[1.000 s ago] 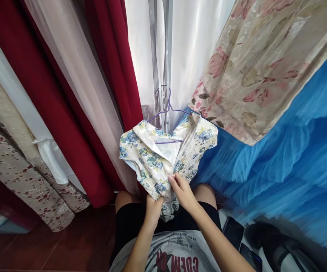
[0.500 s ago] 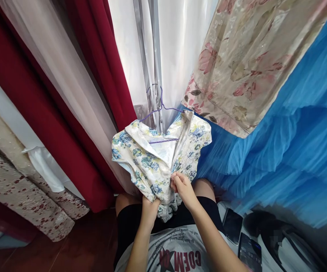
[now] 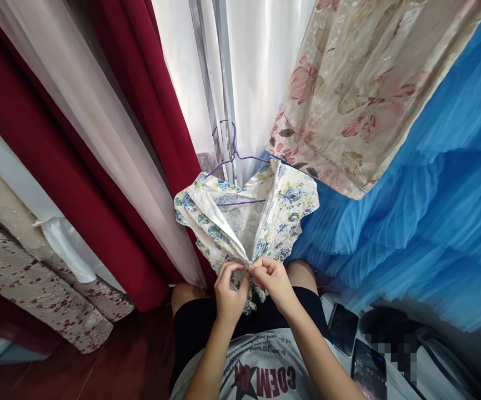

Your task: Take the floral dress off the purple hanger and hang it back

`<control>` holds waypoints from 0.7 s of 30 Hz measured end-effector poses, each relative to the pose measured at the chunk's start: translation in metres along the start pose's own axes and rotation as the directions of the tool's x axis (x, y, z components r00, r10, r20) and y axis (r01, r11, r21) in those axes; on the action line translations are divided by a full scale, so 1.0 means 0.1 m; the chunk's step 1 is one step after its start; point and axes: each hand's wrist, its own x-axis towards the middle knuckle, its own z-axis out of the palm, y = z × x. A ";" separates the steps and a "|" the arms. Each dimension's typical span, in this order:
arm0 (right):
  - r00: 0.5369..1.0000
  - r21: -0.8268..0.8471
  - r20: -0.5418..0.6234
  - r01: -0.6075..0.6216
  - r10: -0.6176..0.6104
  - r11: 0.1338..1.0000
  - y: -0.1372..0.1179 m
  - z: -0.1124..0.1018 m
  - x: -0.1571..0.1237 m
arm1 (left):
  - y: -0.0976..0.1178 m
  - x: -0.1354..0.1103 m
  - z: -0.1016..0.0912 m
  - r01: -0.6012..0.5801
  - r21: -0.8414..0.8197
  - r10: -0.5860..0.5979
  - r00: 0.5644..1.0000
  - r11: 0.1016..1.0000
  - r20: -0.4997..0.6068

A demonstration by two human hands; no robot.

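Observation:
A white dress (image 3: 288, 208) with blue and yellow-green flowers hangs on a purple wire hanger (image 3: 237, 156) in front of my lap. Its front-facing zip opening (image 3: 261, 228) is spread in a V down to my hands, and the lower cloth is bunched between my thighs. At the bottom of the V my right hand (image 3: 272, 282) is closed in a pinch on the zip; the slider itself is hidden by the fingers. Right beside it, my left hand (image 3: 230, 291) pinches the cloth by the opening, thumb and fingertips close together.
Dark red curtains (image 3: 140, 222) and pale drapes hang on the left, with a white curtain (image 3: 261, 72) behind the hanger. On the right are a beige floral cloth (image 3: 349, 111) and ruffled blue tulle (image 3: 424, 205). Two phones (image 3: 342, 329) lie by my right thigh.
My left hand has let go of the lower left side of the dress and moved up and right to the opening. The V gapes wider, and the right hand is slightly lower.

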 end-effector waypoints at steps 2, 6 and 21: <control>0.999 0.097 0.027 -0.050 0.047 0.994 -0.02 0.01 -0.03 | 0.08 0.04 0.14 -0.023 -0.004 0.023 1.000 1.000 0.015; 0.996 0.211 -0.022 -0.078 0.085 0.974 -0.08 0.00 -0.05 | 0.11 0.11 0.25 -0.051 0.039 0.049 0.998 0.998 0.043; 0.971 0.192 0.118 -0.227 0.207 0.955 -1.67 0.20 1.37 | 0.55 0.50 0.01 -0.545 0.616 -0.169 0.656 0.569 0.736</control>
